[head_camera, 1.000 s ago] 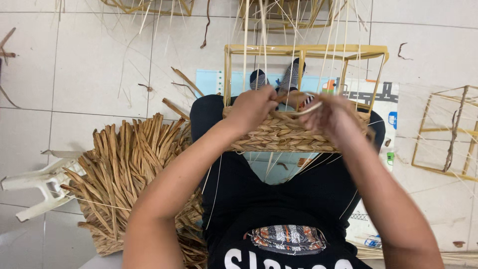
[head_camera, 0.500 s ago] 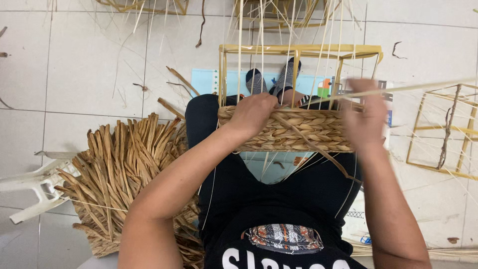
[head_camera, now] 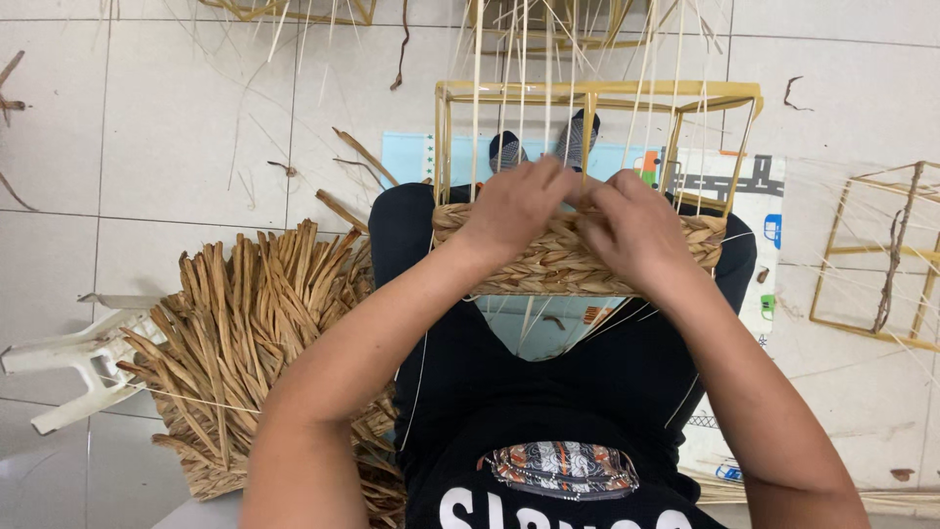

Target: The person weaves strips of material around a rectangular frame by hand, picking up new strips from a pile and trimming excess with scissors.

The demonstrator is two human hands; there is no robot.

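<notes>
Below, we rest the half-woven basket [head_camera: 563,257] on our lap, its wooden frame [head_camera: 597,96] standing over it and the heap of dried strips [head_camera: 250,343] lying beside. Weaving is under way: the left hand [head_camera: 514,208] and right hand [head_camera: 634,230] press closed on the woven rim. Half a second ago the right hand drew a strand outward; next, it must be tucked tight.

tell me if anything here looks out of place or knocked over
A white plastic stool lies tipped on its side on the tiled floor, beside the pile of dried leaf strips. Loose strips are scattered on the tiles. Both hands, left hand and right hand, rest on the half-woven basket.
</notes>
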